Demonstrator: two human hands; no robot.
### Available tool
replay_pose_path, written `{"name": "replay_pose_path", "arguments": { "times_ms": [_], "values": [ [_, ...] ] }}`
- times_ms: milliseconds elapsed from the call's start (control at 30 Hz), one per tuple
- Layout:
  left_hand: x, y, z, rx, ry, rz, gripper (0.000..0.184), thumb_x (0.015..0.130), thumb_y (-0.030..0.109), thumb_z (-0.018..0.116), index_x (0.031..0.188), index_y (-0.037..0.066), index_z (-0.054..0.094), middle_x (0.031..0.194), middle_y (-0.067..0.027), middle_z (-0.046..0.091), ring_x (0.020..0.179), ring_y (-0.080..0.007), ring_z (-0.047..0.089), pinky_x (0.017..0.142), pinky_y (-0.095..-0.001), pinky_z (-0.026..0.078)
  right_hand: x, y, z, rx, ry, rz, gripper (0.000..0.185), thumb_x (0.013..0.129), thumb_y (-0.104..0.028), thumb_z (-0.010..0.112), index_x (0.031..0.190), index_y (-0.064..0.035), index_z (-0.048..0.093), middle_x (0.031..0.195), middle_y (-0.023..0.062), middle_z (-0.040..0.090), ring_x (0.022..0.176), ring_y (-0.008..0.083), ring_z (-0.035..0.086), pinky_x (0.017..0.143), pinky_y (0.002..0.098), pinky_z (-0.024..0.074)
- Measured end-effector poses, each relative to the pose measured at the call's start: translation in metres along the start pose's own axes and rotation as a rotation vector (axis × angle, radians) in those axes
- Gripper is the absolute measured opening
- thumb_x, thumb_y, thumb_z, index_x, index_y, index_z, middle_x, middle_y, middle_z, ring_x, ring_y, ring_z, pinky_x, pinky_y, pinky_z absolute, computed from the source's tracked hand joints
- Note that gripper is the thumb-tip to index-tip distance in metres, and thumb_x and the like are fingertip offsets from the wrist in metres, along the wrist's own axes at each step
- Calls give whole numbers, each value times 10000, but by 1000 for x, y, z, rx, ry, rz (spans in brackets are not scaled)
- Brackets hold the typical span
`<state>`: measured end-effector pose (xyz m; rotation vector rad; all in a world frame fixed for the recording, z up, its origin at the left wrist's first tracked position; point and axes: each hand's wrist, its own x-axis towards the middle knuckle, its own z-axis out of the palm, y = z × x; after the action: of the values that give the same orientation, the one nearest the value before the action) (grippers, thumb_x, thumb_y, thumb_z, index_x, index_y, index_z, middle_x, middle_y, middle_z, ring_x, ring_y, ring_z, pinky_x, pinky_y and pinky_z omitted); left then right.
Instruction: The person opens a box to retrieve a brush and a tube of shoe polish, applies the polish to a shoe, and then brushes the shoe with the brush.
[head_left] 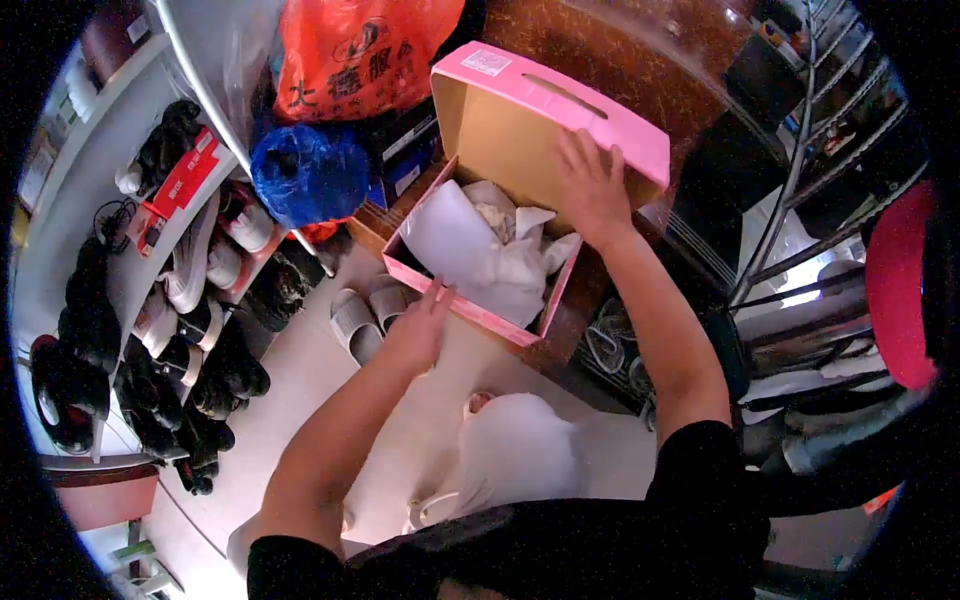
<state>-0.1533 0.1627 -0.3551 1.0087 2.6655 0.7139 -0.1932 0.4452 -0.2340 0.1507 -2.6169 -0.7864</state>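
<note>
A pink shoebox (pixel 468 312) stands with its hinged lid (pixel 500 110) raised, showing brown cardboard inside. White tissue paper (pixel 515 270) and a smooth white sheet (pixel 450 235) fill the box; anything under them is hidden. My right hand (pixel 595 195) lies against the inner face of the lid, fingers spread, near the lid's edge. At the box's near left wall, my left hand (pixel 420 325) has its fingertips over the rim, holding the wall; its thumb is partly hidden.
Grey slippers (pixel 355 325) lie on the floor left of the box. A shoe rack (pixel 130 270) full of shoes stands at left. Behind are an orange bag (pixel 350 60) and a blue plastic bag (pixel 308 180). A black metal rack (pixel 790 190) rises at right.
</note>
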Motion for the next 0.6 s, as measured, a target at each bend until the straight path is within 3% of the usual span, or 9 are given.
{"name": "replay_pose_path", "arguments": {
  "times_ms": [100, 200, 267, 333, 433, 567, 600],
  "values": [
    [23, -11, 28, 71, 27, 51, 412, 735, 28, 485, 1146, 39, 460, 1196, -169, 408, 1038, -342, 482, 847, -407, 432, 7, 7, 6, 32, -25, 92, 551, 775, -175, 466, 1307, -76, 363, 1416, 34, 228, 1306, 218, 194, 1032, 506, 152],
    [25, -9, 34, 76, 11, 4, 369, 742, 33, 470, 1110, 31, 484, 1123, -170, 447, 1031, -339, 483, 846, -402, 434, 11, -15, 43, 196, 187, 27, 511, 794, -199, 482, 1263, -17, 389, 1314, 151, 367, 1230, 287, 327, 1011, 496, 225],
    [20, -5, 34, 65, 7, -24, 348, 746, 35, 462, 1092, 28, 497, 1100, -170, 460, 1034, -341, 479, 848, -401, 434, 12, -50, 15, 707, -699, 77, 482, 820, -243, 493, 1212, 25, 408, 1213, 189, 463, 1128, 330, 441, 952, 433, 346],
    [12, -5, 38, -3, 42, -31, 303, 749, 35, 464, 1045, 21, 523, 1075, -172, 476, 1032, -342, 475, 855, -398, 428, -6, -91, 88, 1048, -840, 223, 571, 771, -343, 583, 1188, 12, 422, 1158, 190, 511, 1059, 333, 502, 892, 379, 416],
    [1, -6, 45, -17, 51, -70, 310, 745, 23, 466, 1049, 26, 529, 1083, -180, 474, 1032, -344, 471, 863, -396, 420, -19, -137, 96, 927, -878, 359, 641, 669, -371, 684, 1158, -17, 468, 1118, 201, 539, 1034, 329, 519, 889, 373, 413],
    [-1, -14, 49, -147, 120, -1, 320, 742, 4, 464, 1054, 24, 535, 1107, -181, 466, 1035, -342, 470, 874, -390, 414, -18, -129, 104, 975, -813, 288, 670, 624, -353, 727, 1157, -21, 492, 1077, 180, 573, 963, 297, 562, 856, 364, 428],
    [-2, -12, 45, -174, 107, -26, 336, 739, -2, 465, 1067, 25, 534, 1116, -180, 462, 1037, -341, 469, 877, -387, 412, -14, -120, 103, 1139, -866, 281, 638, 639, -325, 718, 1150, -12, 499, 1046, 168, 588, 925, 274, 574, 830, 347, 438]
  ]
}}
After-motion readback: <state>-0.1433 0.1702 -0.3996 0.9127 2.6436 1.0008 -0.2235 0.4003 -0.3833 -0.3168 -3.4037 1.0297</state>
